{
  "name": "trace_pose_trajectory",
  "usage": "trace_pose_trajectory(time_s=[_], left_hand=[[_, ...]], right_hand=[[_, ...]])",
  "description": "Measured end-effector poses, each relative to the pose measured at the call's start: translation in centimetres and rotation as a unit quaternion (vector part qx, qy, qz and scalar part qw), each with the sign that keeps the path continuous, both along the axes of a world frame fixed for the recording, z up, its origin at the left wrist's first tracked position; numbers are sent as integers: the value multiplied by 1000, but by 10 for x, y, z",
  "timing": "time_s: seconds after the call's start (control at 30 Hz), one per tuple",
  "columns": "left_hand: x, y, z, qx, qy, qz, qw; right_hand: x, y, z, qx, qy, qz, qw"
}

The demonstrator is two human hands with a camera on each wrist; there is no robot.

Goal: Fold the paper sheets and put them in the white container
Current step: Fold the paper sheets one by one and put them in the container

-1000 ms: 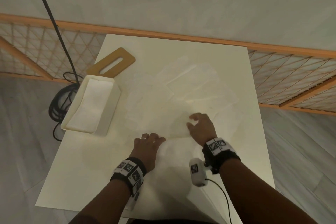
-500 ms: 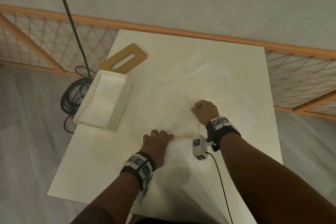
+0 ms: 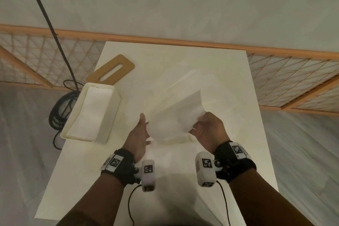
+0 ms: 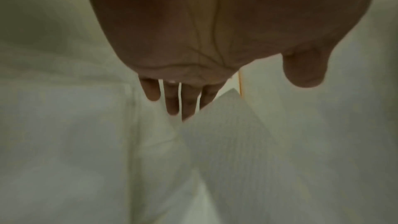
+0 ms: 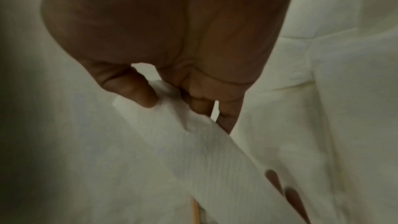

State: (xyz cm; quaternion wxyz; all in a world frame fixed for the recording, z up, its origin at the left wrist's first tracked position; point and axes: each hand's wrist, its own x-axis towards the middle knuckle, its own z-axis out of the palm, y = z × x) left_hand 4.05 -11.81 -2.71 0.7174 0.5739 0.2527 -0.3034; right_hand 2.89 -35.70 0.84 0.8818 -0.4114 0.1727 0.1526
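Sheet (image 3: 176, 115) at frame centre looks thin, limp, feather-light: right hand (image 3: 207, 130) pinches its corner, left hand (image 3: 139, 134) flat-fingered against the opposite edge; best taken by corners.

Your way left is blocked by the white container (image 3: 91, 113) and wooden board (image 3: 111, 69); loose sheets (image 3: 183, 82) cover mid table (image 3: 238, 152), near edge bare.

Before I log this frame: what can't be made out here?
- Head view: left hand fingertips sit behind the lifted paper sheet; grip unclear.
- Head view: loose sheets on the table blend together; count unreadable.
- White container: how many folded sheets are inside is unclear.
- Right wrist view: right hand pinches the sheet; motion blur.
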Motion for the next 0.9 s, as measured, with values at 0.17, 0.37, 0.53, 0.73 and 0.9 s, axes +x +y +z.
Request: trace_pose_trajectory(time_s=[0.17, 0.37, 0.53, 0.73, 0.9], left_hand=[[5, -10, 19, -92, -66, 7, 994], [11, -9, 30, 9, -203, -80, 976], [14, -2, 33, 82, -237, -88, 964], [12, 2, 37, 86, -232, -76, 966], [9, 9, 42, 60, -216, -61, 973]], right_hand=[[-23, -6, 0, 57, 1, 18, 998], [-24, -26, 9, -58, 11, 45, 997], [-22, -36, 21, -132, 0, 70, 989], [-16, -33, 20, -251, -21, 60, 966], [-21, -37, 20, -255, -18, 79, 964]])
